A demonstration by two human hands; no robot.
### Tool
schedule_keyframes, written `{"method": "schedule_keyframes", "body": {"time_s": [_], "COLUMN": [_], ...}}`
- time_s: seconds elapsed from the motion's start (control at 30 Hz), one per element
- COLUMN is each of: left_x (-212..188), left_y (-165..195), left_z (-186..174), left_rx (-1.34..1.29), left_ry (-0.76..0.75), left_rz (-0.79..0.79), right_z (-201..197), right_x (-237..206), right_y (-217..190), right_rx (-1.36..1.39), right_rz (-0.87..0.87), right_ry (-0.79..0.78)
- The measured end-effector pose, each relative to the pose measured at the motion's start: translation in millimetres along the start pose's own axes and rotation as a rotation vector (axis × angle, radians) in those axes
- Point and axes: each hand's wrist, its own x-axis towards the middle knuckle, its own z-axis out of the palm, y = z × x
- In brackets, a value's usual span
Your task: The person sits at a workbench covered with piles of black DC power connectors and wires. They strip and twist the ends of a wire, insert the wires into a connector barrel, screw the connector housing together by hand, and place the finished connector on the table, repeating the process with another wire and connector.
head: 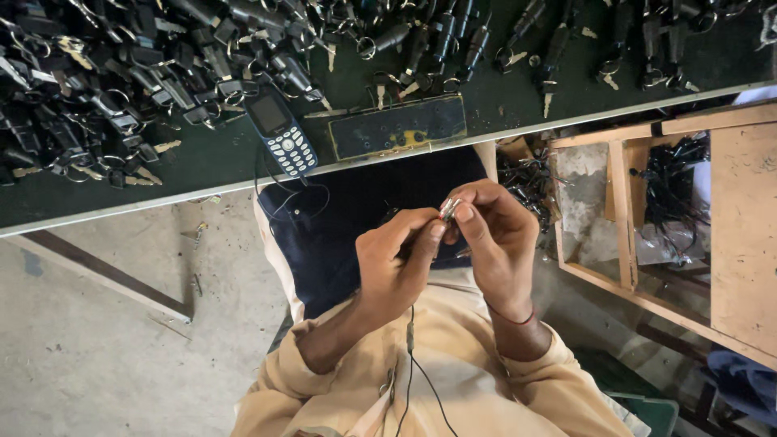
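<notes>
Fingers of both hands pinched the small metal part over my lap, close for a clear look | left hand steadied, right hand gripped its tip | phone lay at the desk edge, keys heaped behind.

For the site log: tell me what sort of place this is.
Likely a small lock or key assembly workshop: a green bench heaped with black keyed parts, a wooden crate of wires, both hands on a small metal part.
</notes>
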Motion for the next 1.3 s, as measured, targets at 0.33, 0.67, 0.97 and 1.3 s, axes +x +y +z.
{"method": "schedule_keyframes", "body": {"time_s": [0.33,0.67,0.97,1.3], "left_x": [-2,21,45,32], "left_y": [-7,-6,0,-32], "left_z": [1,-12,-27,-22], "left_rx": [-0.001,-1.044,-1.049,-0.028], "left_ry": [0.028,-0.128,-0.122,-0.313], "left_rz": [0.038,-0.324,-0.143,0.013], "right_z": [3,-34,-39,-42], "right_x": [-3,-9,-2,3], "right_y": [4,88,138,52], "right_rx": [0.176,-0.108,-0.435,-0.003], "right_rz": [-0.083,0.009,0.092,0.389], "right_ry": [-0.042,-0.622,-0.590,-0.398]}}
